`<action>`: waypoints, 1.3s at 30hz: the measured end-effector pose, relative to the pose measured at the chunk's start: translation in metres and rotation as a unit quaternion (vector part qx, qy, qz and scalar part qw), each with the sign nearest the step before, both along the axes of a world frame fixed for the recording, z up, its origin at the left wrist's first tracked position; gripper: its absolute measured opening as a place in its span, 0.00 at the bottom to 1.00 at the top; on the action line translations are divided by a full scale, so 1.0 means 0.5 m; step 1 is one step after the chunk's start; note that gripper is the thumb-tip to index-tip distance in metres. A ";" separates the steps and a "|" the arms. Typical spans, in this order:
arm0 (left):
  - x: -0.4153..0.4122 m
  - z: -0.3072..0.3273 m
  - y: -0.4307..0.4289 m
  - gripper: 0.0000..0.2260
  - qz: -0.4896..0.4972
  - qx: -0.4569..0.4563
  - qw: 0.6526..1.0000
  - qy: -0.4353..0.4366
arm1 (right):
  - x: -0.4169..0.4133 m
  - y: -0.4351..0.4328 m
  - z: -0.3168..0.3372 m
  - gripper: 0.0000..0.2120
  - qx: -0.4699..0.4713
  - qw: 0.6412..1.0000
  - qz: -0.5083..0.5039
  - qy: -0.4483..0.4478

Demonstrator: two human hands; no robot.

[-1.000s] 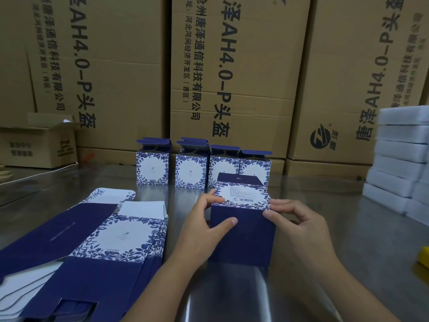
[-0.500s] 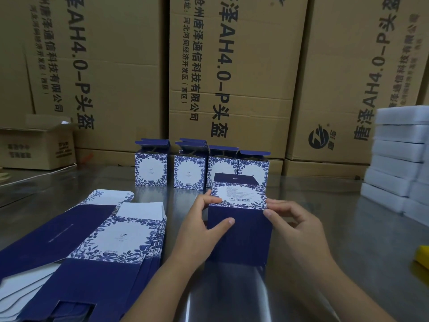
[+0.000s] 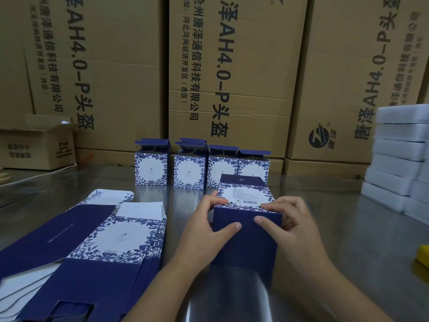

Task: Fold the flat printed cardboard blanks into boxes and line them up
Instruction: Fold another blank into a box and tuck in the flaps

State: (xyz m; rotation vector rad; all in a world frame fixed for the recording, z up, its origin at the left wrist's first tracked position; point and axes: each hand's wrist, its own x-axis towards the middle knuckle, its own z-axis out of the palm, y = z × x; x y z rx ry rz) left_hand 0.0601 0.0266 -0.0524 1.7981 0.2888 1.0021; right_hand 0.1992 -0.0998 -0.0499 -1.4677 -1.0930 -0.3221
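Standing upright on the steel worktop, one half-folded box sits just in front of the camera, its plain navy face turned toward the person. Its top panel is white with a blue leaf border and a barcode, and a navy flap rises behind it.

Both hands have hold of this box at its upper edge. The left hand clasps the top left corner, with the thumb laid across the navy face and the fingers curled over onto the printed panel. The right hand mirrors it at the top right corner, thumb on the navy face and fingers bent over the edge. The box lies between the two hands, touching both.

Behind it, near the back of the worktop, is a row of folded boxes. Four printed fronts show, all with their navy lid flaps standing open. The rightmost is partly hidden by the box in hand, and whether a fifth stands behind the second I cannot tell.

To the left lies one fanned stack of flat blanks; how many it holds cannot be counted.

At the right edge are stacked white foam blocks and one yellow object, cut off by the frame.

Three large brown cartons form the back wall, with one small open carton at far left.
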 end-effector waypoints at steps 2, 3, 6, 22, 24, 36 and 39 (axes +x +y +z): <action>0.000 0.000 0.000 0.16 -0.003 -0.005 1.000 -0.001 | -0.002 -0.001 0.002 0.10 0.006 1.000 0.003 0.002; 0.000 0.000 0.000 0.16 -0.005 -0.007 1.000 -0.001 | -0.002 -0.001 0.003 0.08 0.007 1.000 0.002 -0.001; 0.001 0.000 -0.001 0.16 -0.008 -0.010 1.000 -0.001 | -0.002 -0.001 0.001 0.10 0.003 1.000 -0.010 -0.021; 0.005 -0.008 0.011 0.21 0.093 0.159 0.982 0.038 | 0.001 0.000 -0.016 0.29 -0.070 0.993 -0.019 -0.097; 0.006 -0.009 0.010 0.21 0.104 0.177 0.978 0.036 | 0.002 0.001 -0.016 0.29 -0.061 0.991 -0.032 -0.111; 0.016 -0.020 0.012 0.22 0.153 0.202 0.967 0.026 | 0.001 0.012 -0.019 0.28 -0.035 0.989 -0.057 -0.129; 0.019 -0.021 0.012 0.22 0.160 0.206 0.965 0.025 | 0.001 0.013 -0.021 0.28 -0.035 0.989 -0.060 -0.134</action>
